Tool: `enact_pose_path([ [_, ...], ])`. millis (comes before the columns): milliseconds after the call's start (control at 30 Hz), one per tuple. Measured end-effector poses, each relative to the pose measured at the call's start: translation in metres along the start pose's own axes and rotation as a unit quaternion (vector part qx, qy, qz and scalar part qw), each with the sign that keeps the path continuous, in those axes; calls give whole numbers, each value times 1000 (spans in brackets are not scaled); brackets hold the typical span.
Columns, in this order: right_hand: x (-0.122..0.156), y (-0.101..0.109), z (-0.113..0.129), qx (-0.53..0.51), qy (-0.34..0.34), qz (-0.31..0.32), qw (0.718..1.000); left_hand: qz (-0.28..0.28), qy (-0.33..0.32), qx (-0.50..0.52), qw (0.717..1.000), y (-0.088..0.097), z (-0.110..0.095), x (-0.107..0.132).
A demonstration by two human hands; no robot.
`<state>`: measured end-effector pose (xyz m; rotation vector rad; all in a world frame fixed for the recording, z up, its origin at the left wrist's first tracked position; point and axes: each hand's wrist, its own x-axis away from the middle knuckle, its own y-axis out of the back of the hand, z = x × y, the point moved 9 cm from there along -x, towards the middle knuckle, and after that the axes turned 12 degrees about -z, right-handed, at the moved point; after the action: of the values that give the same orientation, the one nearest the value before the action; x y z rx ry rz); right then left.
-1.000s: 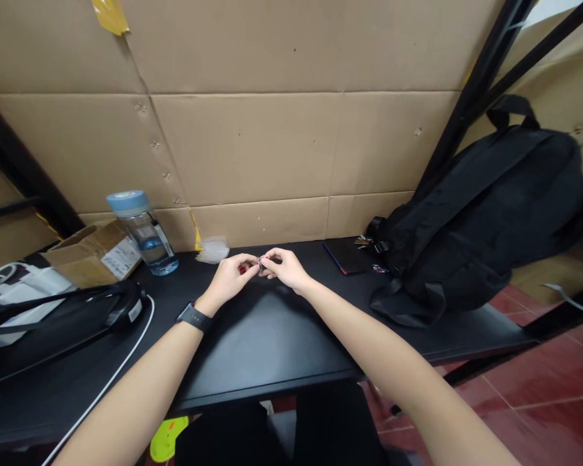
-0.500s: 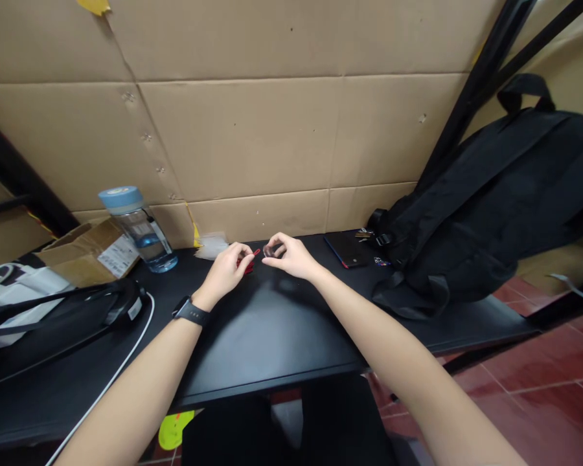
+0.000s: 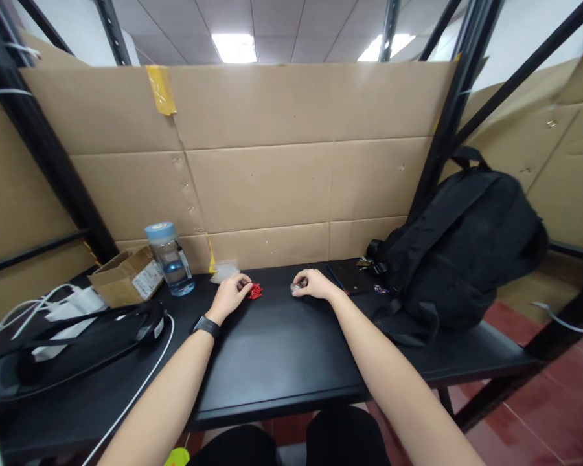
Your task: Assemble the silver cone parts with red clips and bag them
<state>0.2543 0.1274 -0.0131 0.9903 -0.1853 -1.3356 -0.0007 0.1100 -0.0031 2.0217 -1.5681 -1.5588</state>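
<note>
Cardboard wall [image 3: 262,188]: rises behind left hand [image 3: 228,296] and right hand [image 3: 317,285], creased crosswise, with yellow tape [image 3: 160,89] high above and leftward of the left hand.
Table [image 3: 282,356]: spreads black and smooth beneath both hands, reaching well past each one.
Backpack [image 3: 466,252]: leans on the table well to the right of the right hand, black and bulky.
Black case [image 3: 104,346]: lies well to the left of the left hand, nearer the body.
Cardboard box [image 3: 111,285]: sits left of the left hand, beyond the case, flaps up.
Water bottle [image 3: 173,265]: stands upright between box and left hand, blue-lidded, partly filled.
Left hand: curves low over the table, thumb and forefinger close together at the left edge of a red bundle [image 3: 256,291] — cannot tell whether pinching or merely touching.
Right hand: bends narrow, thumb and fingers closed on a small clear piece [image 3: 295,288], well apart from the left hand.
Phone [image 3: 355,278]: lies flat just beyond the right wrist, dark, partly hidden.
Clear plastic [image 3: 225,269]: rests just behind the left hand.
Watch [image 3: 206,327]: wraps the left wrist.
Red bundle: lies between the hands — nearer the left, right at its fingertips.
Keys [image 3: 364,263]: lie beyond and right of the right hand, near the backpack.
Clear piece: sits in the right fingertips, too small to make out fully.
</note>
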Motion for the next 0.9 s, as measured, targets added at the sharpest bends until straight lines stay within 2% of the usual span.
enact_pose_path([
  [200,8,-2,-1,-28,-6,-31,999,-23,18,-5,1000,10,7,5],
  [333,7,-6,-2,-13,-9,-48,999,-23,43,-32,998,20,21,13],
  [500,5,-15,-5,17,-21,-67,997,37,67,-78,994,26,46,29],
  [633,11,-15,-16,62,-51,-61,995,88,79,-104,988,23,52,36],
  [767,18,-21,-34,185,-110,15,977,141,98,-141,975,8,45,40],
  [833,22,-27,-41,241,-135,64,959,182,123,-181,959,-2,43,44],
  [900,22,-30,-43,263,-144,85,950,215,143,-215,942,-10,41,49],
])
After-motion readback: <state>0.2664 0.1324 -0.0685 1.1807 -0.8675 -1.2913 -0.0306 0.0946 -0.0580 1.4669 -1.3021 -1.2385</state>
